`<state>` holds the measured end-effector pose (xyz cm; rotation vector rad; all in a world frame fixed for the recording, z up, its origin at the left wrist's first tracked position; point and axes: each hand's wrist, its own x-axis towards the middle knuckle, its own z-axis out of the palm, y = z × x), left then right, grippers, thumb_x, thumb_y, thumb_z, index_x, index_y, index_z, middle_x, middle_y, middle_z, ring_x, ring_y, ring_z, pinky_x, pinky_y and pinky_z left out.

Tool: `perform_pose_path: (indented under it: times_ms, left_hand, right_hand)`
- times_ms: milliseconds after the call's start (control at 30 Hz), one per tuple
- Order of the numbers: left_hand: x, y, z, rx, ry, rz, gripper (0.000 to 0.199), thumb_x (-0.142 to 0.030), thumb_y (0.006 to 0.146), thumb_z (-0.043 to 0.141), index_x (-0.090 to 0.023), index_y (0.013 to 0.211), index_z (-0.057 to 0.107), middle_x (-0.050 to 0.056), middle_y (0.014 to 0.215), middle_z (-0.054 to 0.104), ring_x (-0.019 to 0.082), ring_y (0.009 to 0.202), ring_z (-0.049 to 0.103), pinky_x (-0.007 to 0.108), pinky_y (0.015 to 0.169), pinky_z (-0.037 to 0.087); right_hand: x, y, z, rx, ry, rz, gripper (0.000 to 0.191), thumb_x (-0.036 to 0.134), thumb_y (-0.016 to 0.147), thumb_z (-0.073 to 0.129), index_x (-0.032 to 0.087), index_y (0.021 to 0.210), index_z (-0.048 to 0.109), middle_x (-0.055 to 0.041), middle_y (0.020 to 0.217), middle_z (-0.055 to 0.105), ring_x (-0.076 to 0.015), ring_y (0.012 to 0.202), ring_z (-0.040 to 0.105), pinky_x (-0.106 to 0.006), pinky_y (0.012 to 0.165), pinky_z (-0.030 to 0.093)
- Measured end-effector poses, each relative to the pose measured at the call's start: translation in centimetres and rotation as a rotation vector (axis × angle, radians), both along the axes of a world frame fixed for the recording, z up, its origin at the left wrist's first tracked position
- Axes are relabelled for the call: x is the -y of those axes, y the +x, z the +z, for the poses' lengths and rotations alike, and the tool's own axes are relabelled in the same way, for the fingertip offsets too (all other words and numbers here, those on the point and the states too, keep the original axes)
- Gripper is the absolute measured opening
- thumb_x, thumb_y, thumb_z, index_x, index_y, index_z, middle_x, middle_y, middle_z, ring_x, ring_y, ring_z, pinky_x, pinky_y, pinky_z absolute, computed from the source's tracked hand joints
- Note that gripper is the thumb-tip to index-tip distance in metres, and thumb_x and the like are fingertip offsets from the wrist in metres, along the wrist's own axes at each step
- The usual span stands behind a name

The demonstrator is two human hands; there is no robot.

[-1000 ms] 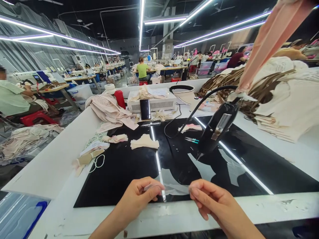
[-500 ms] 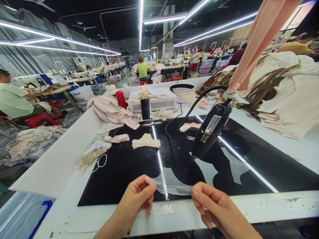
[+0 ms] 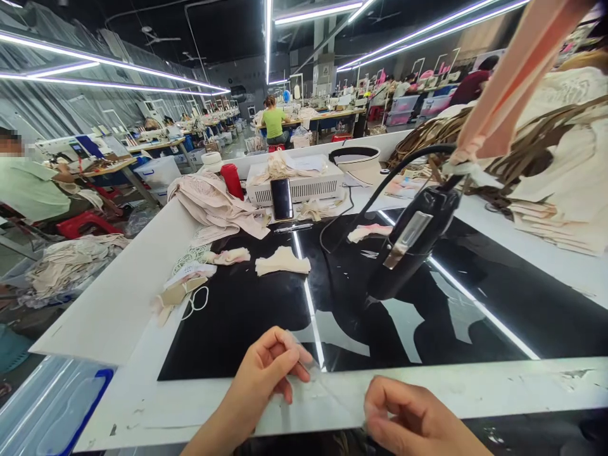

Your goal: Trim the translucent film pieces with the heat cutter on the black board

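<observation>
My left hand (image 3: 270, 367) is closed in a pinch over the front edge of the black glossy panel (image 3: 237, 329), with a thin clear strip (image 3: 327, 383) at its fingertips. To the right, my right hand (image 3: 403, 415) hangs over the white table edge, fingers curled together and slightly blurred; whether the strip's other end is between them is hard to make out. A folded cream cloth piece (image 3: 282, 261) lies on the panel beyond my left hand. Farther right, a black handheld device (image 3: 413, 244) hangs above the panel on a cable and pink cloth.
A phone (image 3: 282, 197) leans on a white box (image 3: 313, 183). Cream fabric piles (image 3: 213, 209) lie at the left, more fabric (image 3: 565, 171) at the right. A clear bin (image 3: 61, 405) stands lower left. One person (image 3: 274, 123) sits ahead, another (image 3: 28, 180) at the left.
My right hand has moved down toward the table's front edge. The strip, earlier stretched level between both hands, now slants down and is fainter. The view has shifted slightly.
</observation>
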<state>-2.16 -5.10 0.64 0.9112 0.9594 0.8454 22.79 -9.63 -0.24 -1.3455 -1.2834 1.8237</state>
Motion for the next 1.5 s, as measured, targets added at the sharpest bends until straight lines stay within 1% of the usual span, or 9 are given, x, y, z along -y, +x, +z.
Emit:
perform_pose_path:
  times_ms: [167, 267, 467, 633, 800, 1000, 1100, 1233, 1500]
  left_hand:
    - [0.4, -0.3, 0.1, 0.136, 0.259, -0.114, 0.026, -0.033, 0.095, 0.074, -0.017, 0.084, 0.058, 0.004, 0.081, 0.074, 0.013, 0.078, 0.068, 0.024, 0.076, 0.053]
    - [0.5, -0.3, 0.1, 0.237, 0.372, -0.191, 0.019, -0.027, 0.096, 0.072, -0.017, 0.088, 0.058, 0.005, 0.085, 0.075, 0.015, 0.080, 0.069, 0.029, 0.079, 0.053]
    - [0.6, -0.1, 0.1, 0.278, 0.493, -0.262, 0.013, -0.023, 0.096, 0.071, -0.017, 0.090, 0.061, 0.007, 0.085, 0.074, 0.019, 0.084, 0.069, 0.035, 0.083, 0.054]
    - [0.7, -0.2, 0.4, 0.182, 0.461, -0.287, 0.025, -0.038, 0.098, 0.068, -0.016, 0.086, 0.064, 0.009, 0.082, 0.074, 0.022, 0.085, 0.072, 0.039, 0.084, 0.056]
    - [0.0, -0.2, 1.0, -0.006, 0.198, -0.181, 0.038, -0.052, 0.095, 0.068, -0.015, 0.091, 0.064, 0.008, 0.093, 0.072, 0.019, 0.078, 0.076, 0.027, 0.066, 0.059]
    - [-1.5, 1.1, 1.8, -0.029, 0.003, -0.311, 0.050, -0.054, 0.078, 0.084, -0.017, 0.103, 0.063, 0.005, 0.093, 0.071, 0.015, 0.060, 0.072, 0.021, 0.051, 0.053]
    - [-2.0, 1.9, 2.1, -0.119, -0.001, -0.322, 0.037, -0.046, 0.081, 0.082, -0.014, 0.084, 0.063, -0.001, 0.067, 0.066, 0.009, 0.050, 0.062, 0.019, 0.052, 0.048]
    - [-2.8, 2.4, 1.8, -0.201, 0.066, -0.283, 0.029, -0.041, 0.088, 0.074, -0.016, 0.082, 0.061, -0.002, 0.065, 0.064, 0.007, 0.048, 0.057, 0.018, 0.051, 0.043]
    - [-4.5, 3.2, 0.9, -0.375, 0.165, -0.222, 0.015, -0.031, 0.090, 0.064, -0.017, 0.084, 0.060, -0.004, 0.067, 0.060, 0.008, 0.048, 0.054, 0.017, 0.044, 0.043]
  right_hand:
    - [-0.5, 1.0, 0.9, 0.040, 0.112, -0.132, 0.043, 0.064, 0.080, 0.072, 0.022, 0.087, 0.075, -0.0013, 0.079, 0.064, -0.0143, 0.065, 0.054, -0.025, 0.060, 0.045]
    - [-0.9, 0.6, 1.1, 0.022, 0.099, -0.281, 0.050, 0.069, 0.082, 0.068, 0.023, 0.097, 0.079, -0.0057, 0.084, 0.069, -0.0205, 0.076, 0.061, -0.031, 0.068, 0.054]
    - [-0.1, -3.4, 0.1, -0.235, -0.033, -0.274, 0.058, 0.068, 0.066, 0.083, 0.024, 0.105, 0.080, -0.0072, 0.095, 0.076, -0.0249, 0.090, 0.070, -0.037, 0.084, 0.055]
    - [-0.3, -4.8, 0.3, -0.290, 0.027, -0.364, 0.036, 0.058, 0.074, 0.083, 0.023, 0.076, 0.073, -0.0019, 0.088, 0.073, -0.0205, 0.089, 0.066, -0.029, 0.084, 0.050]
    - [-1.1, -3.9, 1.8, -0.106, 0.167, -0.299, 0.039, 0.061, 0.084, 0.072, 0.023, 0.076, 0.066, 0.0016, 0.072, 0.064, -0.0166, 0.071, 0.055, -0.027, 0.069, 0.043]
    - [-2.2, -3.9, 2.1, -0.115, 0.209, -0.212, 0.038, 0.059, 0.088, 0.069, 0.022, 0.078, 0.064, 0.0033, 0.068, 0.058, -0.0143, 0.065, 0.053, -0.026, 0.066, 0.044]
    - [-2.4, -3.9, 1.2, -0.048, 0.253, -0.274, 0.038, 0.061, 0.090, 0.065, 0.023, 0.084, 0.064, 0.0037, 0.069, 0.057, -0.0138, 0.062, 0.053, -0.026, 0.063, 0.045]
    - [-2.1, -3.2, -0.2, 0.029, 0.311, -0.421, 0.040, 0.062, 0.092, 0.060, 0.026, 0.110, 0.061, 0.0014, 0.081, 0.064, -0.0151, 0.064, 0.055, -0.028, 0.063, 0.050]
    - [-2.8, -2.6, -1.4, 0.358, 0.585, -0.433, 0.024, 0.048, 0.095, 0.062, 0.028, 0.088, 0.073, -0.0027, 0.085, 0.070, -0.0182, 0.069, 0.059, -0.026, 0.065, 0.049]
